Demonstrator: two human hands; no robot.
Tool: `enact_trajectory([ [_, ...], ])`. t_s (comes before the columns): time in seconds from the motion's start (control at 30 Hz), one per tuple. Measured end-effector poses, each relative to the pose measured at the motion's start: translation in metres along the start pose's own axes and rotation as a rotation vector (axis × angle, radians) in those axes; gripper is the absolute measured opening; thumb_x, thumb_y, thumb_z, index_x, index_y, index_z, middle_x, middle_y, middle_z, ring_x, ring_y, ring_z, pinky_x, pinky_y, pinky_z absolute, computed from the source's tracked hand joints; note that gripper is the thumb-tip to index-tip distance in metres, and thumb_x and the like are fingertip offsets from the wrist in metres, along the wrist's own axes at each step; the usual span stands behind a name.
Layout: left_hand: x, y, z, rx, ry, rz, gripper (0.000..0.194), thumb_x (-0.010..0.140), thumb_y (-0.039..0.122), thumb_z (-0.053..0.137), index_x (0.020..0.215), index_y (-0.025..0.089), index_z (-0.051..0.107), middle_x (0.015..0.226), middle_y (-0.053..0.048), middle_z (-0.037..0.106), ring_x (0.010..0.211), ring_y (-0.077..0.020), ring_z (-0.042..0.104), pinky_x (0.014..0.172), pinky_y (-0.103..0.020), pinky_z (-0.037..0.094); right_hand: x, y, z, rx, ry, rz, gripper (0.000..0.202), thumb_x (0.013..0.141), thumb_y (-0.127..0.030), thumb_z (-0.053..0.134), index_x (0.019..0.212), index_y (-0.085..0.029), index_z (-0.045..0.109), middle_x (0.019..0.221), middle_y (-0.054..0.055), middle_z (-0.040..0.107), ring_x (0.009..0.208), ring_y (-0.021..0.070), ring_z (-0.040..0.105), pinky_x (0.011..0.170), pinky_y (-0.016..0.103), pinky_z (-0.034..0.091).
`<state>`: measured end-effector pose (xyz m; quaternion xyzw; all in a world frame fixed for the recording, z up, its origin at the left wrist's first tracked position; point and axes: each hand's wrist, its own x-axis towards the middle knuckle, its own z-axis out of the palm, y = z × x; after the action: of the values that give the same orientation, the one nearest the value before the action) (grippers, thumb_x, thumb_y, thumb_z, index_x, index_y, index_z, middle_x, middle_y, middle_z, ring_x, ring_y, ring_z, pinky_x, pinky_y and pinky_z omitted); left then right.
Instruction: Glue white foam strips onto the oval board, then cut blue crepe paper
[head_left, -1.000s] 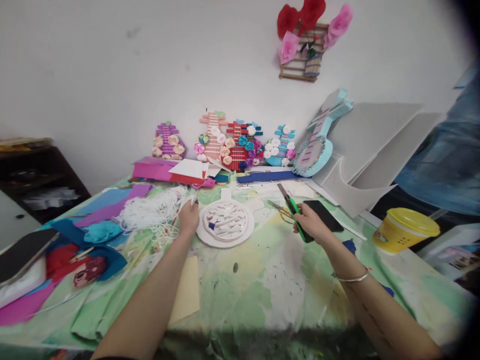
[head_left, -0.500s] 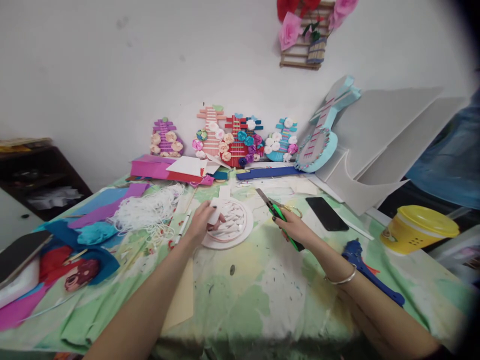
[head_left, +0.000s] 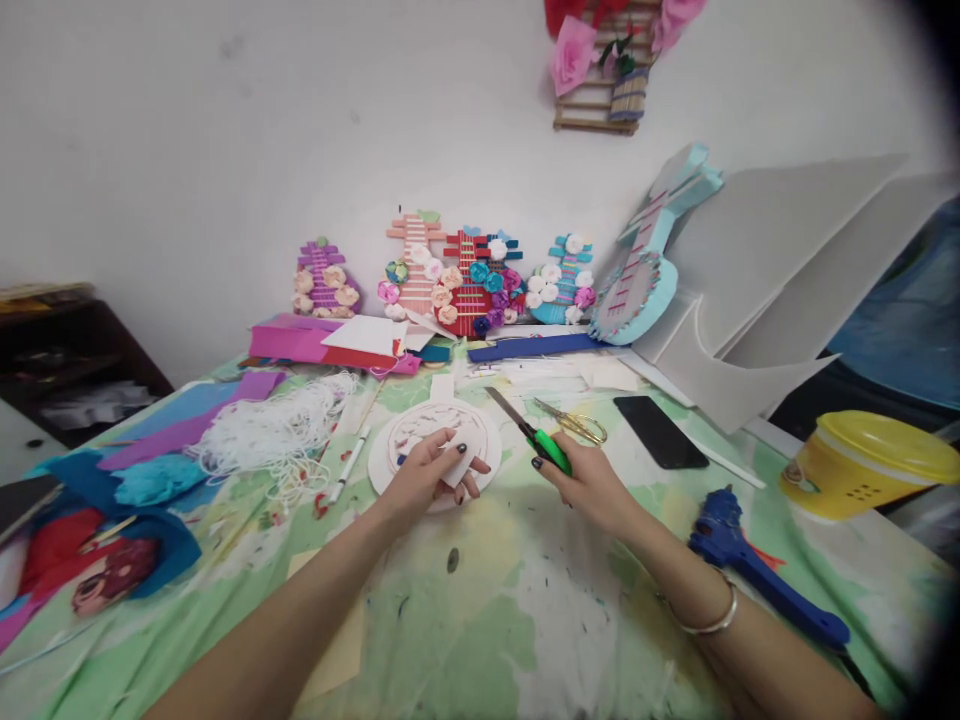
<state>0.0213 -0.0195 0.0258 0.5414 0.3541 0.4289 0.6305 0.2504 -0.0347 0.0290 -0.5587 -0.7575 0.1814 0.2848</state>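
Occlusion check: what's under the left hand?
White disc, rim partly showing. The left hand and the white card it holds hide part of its middle; what lies there can't be seen.

This looks like a craft workspace. Decorated paper instruments stand at the back of the worktop, against a wall. In front of them lie coloured sheets, white string, gold scissors and a blue glue gun. Above them hangs a wooden rack with paper flowers.
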Motion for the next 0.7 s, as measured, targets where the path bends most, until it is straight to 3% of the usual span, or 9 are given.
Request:
enact_trajectory([
  [0.17,-0.004,-0.006,0.009,-0.092,-0.018,-0.008,0.013,0.084,0.03,0.05,0.082,0.018,0.045,0.064,0.0,0.06,0.038,-0.0068,0.045,0.035,-0.016,0.028,-0.014,-0.013,0.005,-0.004,-0.069,-0.187,0.005,0.085,-0.024,0.045,0.088,-0.022,0.042,0.072,-0.002,0.053,0.066,0.015,0.048,0.06,0.024,0.031],
  [0.3,-0.009,-0.002,0.014,-0.159,-0.095,-0.001,0.015,0.086,0.029,0.048,0.079,0.016,0.046,0.063,-0.001,0.058,0.037,-0.0043,0.041,0.036,-0.016,0.026,-0.018,-0.016,0.006,0.038,-0.063,-0.22,0.017,0.087,-0.024,0.045,0.103,-0.023,0.044,0.081,-0.001,0.056,0.071,0.0148,0.049,0.064,0.025,0.033],
  [0.47,-0.015,0.003,0.019,-0.218,-0.144,0.009,0.015,0.086,0.026,0.049,0.077,0.013,0.051,0.058,0.001,0.053,0.035,-0.0019,0.037,0.035,-0.014,0.021,-0.019,-0.017,0.007,0.094,-0.033,-0.256,0.025,0.091,-0.044,0.037,0.093,-0.022,0.047,0.072,-0.002,0.05,0.064,0.0133,0.045,0.06,0.024,0.03],
  [0.6,-0.017,0.001,0.022,-0.206,-0.171,0.059,0.018,0.086,0.031,0.05,0.08,0.014,0.053,0.053,0.003,0.05,0.032,-0.0021,0.032,0.034,-0.015,0.018,-0.02,-0.017,0.01,0.123,0.01,-0.298,0.033,0.093,-0.046,0.029,0.077,-0.021,0.042,0.067,-0.002,0.046,0.061,0.0128,0.041,0.058,0.024,0.027],
  [0.7,-0.018,0.001,0.024,-0.188,-0.168,0.091,0.019,0.086,0.031,0.049,0.077,0.014,0.051,0.053,0.003,0.05,0.031,-0.0022,0.033,0.034,-0.016,0.018,-0.022,-0.017,0.012,0.116,0.012,-0.328,0.032,0.092,-0.046,0.031,0.075,-0.02,0.041,0.069,-0.001,0.047,0.062,0.0132,0.041,0.058,0.024,0.027],
])
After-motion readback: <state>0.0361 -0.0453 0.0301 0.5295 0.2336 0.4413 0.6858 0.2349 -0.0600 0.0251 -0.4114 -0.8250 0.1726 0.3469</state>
